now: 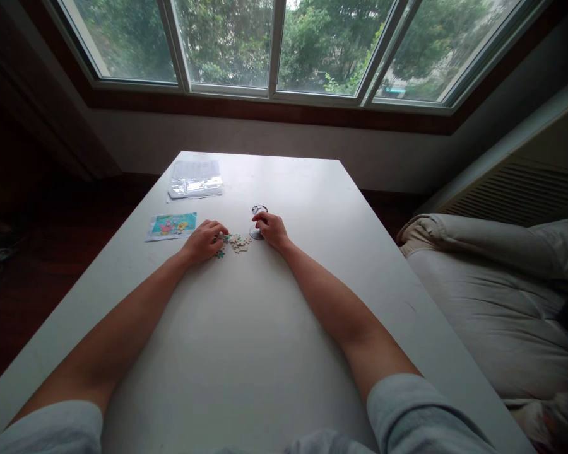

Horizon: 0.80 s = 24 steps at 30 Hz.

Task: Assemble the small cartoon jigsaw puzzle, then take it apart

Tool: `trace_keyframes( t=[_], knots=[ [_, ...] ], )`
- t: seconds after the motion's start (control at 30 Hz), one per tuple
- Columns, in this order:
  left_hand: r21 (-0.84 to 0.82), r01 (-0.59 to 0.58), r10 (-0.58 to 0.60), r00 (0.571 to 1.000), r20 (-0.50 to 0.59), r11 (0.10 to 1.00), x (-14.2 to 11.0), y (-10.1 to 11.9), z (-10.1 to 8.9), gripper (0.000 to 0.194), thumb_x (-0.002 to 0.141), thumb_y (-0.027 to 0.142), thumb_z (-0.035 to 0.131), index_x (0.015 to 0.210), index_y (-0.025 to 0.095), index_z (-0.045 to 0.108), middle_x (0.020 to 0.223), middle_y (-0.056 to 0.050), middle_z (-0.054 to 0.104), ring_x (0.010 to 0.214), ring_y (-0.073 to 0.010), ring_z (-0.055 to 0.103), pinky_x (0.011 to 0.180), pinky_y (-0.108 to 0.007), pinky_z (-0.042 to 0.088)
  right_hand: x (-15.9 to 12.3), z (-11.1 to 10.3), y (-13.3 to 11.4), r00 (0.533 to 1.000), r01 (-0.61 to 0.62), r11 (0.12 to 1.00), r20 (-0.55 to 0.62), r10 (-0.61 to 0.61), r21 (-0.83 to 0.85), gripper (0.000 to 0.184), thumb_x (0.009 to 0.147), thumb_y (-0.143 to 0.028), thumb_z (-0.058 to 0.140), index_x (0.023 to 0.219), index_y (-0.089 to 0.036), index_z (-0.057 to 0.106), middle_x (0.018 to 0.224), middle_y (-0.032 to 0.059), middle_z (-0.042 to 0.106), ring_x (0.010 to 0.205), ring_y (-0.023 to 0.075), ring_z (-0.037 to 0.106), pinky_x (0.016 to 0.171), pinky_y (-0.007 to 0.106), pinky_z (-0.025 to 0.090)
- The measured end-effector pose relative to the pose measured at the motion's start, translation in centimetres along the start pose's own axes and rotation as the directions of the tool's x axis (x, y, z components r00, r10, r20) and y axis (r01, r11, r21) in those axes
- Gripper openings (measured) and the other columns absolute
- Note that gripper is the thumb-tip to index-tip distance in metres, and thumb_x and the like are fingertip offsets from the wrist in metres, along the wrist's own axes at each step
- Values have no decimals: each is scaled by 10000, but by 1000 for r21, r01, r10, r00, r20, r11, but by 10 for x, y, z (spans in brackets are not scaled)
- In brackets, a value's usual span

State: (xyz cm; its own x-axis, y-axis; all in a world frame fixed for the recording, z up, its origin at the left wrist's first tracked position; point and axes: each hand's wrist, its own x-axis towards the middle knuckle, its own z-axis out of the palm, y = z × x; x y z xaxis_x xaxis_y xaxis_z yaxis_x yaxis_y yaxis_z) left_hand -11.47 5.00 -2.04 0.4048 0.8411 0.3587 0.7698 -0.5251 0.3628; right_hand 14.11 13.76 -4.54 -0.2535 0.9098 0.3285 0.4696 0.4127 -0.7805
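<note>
A small pile of jigsaw puzzle pieces (237, 242), pale and green, lies near the middle of the white table. My left hand (204, 242) rests at the pile's left side, fingers bent and apart over some pieces; what lies beneath them is partly hidden. To the right of the pile, my right hand (272, 231) has its fingers closed on a small stand (256, 233) with a round grey base and a dark ring at its top. My fingers cover its middle. Left of my left hand lies a colourful cartoon picture sheet (174, 224).
Clear plastic sleeves with papers (196, 179) lie at the table's far left. The white table (236, 353) narrows away toward a wall below a wide window (272, 50). A beige padded seat (483, 296) stands along the right side.
</note>
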Motion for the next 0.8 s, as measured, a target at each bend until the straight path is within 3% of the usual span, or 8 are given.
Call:
trace_keyframes(
  t=[0.2,0.37,0.6,0.8],
  knots=[
    [103,15,-21,998,61,995,-2,2,-6,255,836,299,622,1074,244,694,1097,-72,628,1045,-275,547,960,-426,460,-1,-1,-1,1000,1,1000,6,-1,1,280,807,-171,505,922,-232,753,760,-19,716,711,149,640,695,242,460],
    [36,30,-33,996,82,999,-1,-2,-1,234,911,301,539,1053,228,710,977,-65,620,941,-234,579,863,-369,480,-1,0,1,1000,8,1000,-2,-8,11,268,806,-176,516,916,-232,753,754,-22,717,693,146,632,690,243,456],
    [-94,95,-100,994,-53,991,-1,-6,3,271,967,300,470,1077,226,707,1048,-63,673,932,-209,639,826,-328,500,-1,-1,-1,1000,11,1000,5,-11,-15,280,805,-165,512,924,-234,756,761,-21,719,707,149,640,712,245,467],
    [-132,123,-137,986,-100,984,-1,-4,3,250,932,253,507,1070,222,713,999,-51,694,864,-193,660,799,-311,514,-2,-1,-5,1000,13,998,8,-12,-67,269,818,-164,528,925,-239,763,818,-13,737,755,154,650,745,246,479]
  ],
)
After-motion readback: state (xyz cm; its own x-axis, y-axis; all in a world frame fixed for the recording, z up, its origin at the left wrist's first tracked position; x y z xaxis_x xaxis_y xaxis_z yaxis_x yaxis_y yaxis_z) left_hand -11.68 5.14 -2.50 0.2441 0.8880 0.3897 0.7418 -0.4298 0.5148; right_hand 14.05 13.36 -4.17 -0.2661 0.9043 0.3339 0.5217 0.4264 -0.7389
